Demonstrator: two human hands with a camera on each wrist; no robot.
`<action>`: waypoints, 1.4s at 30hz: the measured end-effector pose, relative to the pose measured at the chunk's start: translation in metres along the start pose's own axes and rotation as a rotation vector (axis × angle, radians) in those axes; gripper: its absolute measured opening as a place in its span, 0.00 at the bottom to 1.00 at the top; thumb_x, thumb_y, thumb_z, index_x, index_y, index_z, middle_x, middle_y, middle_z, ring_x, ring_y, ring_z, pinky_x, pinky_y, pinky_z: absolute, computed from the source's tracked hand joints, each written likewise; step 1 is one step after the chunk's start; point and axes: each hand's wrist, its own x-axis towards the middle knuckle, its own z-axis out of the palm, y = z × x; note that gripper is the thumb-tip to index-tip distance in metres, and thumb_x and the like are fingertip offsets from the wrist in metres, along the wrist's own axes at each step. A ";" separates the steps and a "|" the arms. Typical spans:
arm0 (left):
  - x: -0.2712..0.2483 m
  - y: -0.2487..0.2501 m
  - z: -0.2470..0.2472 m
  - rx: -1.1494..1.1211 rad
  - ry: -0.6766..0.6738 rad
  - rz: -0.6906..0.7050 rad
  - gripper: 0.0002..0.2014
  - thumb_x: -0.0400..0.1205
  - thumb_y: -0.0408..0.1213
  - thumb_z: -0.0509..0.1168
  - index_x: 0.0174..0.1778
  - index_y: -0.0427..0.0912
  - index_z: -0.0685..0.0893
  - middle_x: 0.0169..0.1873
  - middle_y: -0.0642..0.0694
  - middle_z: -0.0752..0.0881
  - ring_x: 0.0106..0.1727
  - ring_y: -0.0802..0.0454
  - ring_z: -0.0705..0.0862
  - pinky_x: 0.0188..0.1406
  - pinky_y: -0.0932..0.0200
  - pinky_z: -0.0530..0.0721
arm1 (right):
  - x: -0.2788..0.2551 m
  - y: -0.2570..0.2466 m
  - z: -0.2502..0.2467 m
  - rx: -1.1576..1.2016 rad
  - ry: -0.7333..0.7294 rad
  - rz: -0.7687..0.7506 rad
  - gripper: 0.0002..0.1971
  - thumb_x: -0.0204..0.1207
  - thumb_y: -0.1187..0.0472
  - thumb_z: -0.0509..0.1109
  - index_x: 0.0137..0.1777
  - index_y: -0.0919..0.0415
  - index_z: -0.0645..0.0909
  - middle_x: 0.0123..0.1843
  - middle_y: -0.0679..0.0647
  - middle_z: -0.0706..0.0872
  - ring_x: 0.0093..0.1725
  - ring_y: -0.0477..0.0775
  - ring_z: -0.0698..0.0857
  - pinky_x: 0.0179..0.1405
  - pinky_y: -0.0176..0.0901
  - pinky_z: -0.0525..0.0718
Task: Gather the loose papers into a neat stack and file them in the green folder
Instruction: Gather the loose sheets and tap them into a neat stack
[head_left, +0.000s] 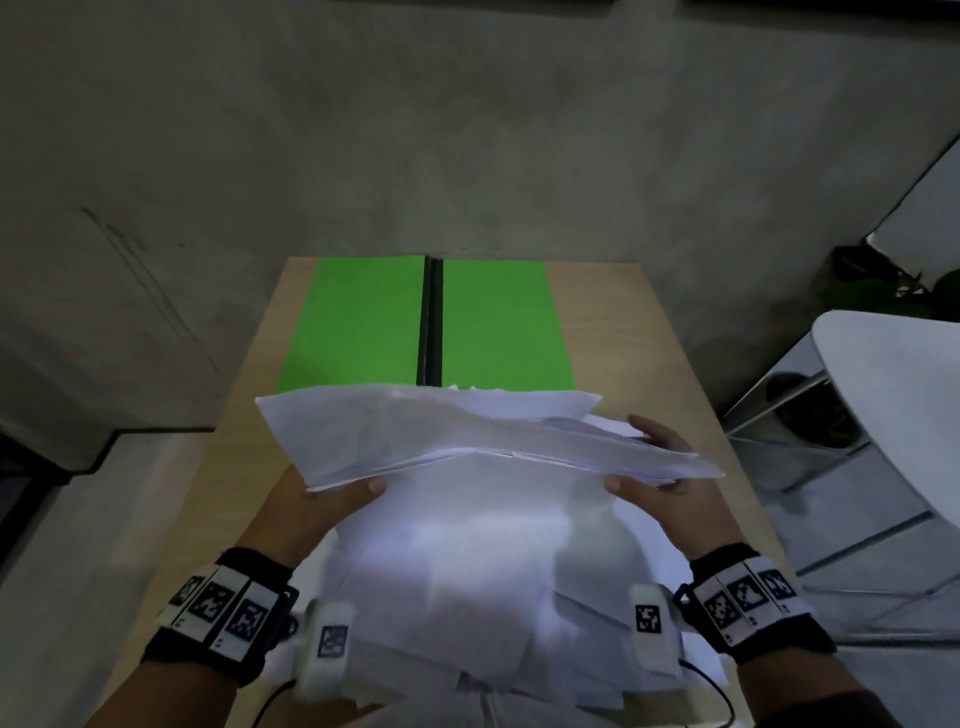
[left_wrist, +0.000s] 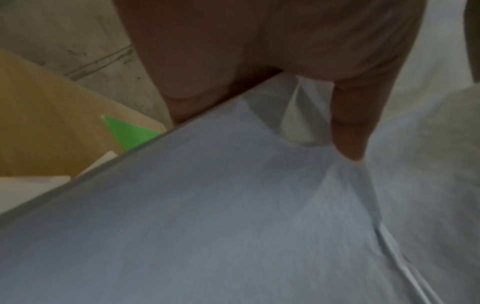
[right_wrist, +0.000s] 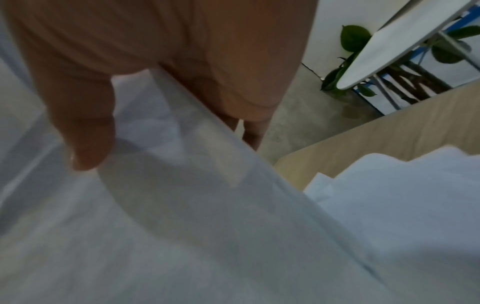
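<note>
A thick bundle of white papers (head_left: 467, 436) is held lifted above the wooden table, its sheets uneven at the edges. My left hand (head_left: 332, 493) grips its left end, thumb on the near face. My right hand (head_left: 654, 467) grips the right end, thumb in front and fingers behind. In the left wrist view my thumb (left_wrist: 350, 123) presses on the paper sheet (left_wrist: 233, 205); in the right wrist view my thumb (right_wrist: 85, 127) lies on the paper (right_wrist: 182, 205). The green folder (head_left: 363, 322) lies open and flat at the table's far end, a black spine (head_left: 430, 317) down its middle.
More loose white sheets (head_left: 467, 597) lie spread on the wooden table (head_left: 623, 338) below the bundle. A white table (head_left: 893, 395) with metal legs and a potted plant (head_left: 878, 291) stand to the right. Grey floor surrounds the table.
</note>
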 end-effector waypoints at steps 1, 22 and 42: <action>0.003 0.001 0.001 0.006 -0.006 -0.012 0.44 0.47 0.62 0.82 0.58 0.47 0.85 0.52 0.53 0.91 0.56 0.56 0.88 0.52 0.60 0.86 | 0.001 -0.005 0.001 -0.011 0.021 -0.020 0.29 0.63 0.80 0.77 0.63 0.62 0.77 0.42 0.43 0.89 0.40 0.26 0.85 0.39 0.20 0.80; 0.011 0.006 0.009 0.111 -0.123 -0.089 0.48 0.44 0.62 0.82 0.60 0.43 0.85 0.53 0.49 0.91 0.57 0.52 0.88 0.58 0.49 0.85 | 0.022 -0.076 -0.023 -0.064 -0.291 -0.037 0.09 0.60 0.68 0.80 0.33 0.51 0.90 0.31 0.44 0.90 0.32 0.39 0.85 0.32 0.31 0.79; 0.006 0.017 0.030 0.013 -0.037 -0.067 0.30 0.47 0.67 0.78 0.41 0.56 0.91 0.42 0.64 0.91 0.45 0.65 0.88 0.38 0.74 0.83 | 0.027 -0.084 0.053 -0.130 -0.416 -0.032 0.31 0.63 0.64 0.82 0.65 0.48 0.76 0.52 0.43 0.89 0.53 0.45 0.88 0.55 0.43 0.86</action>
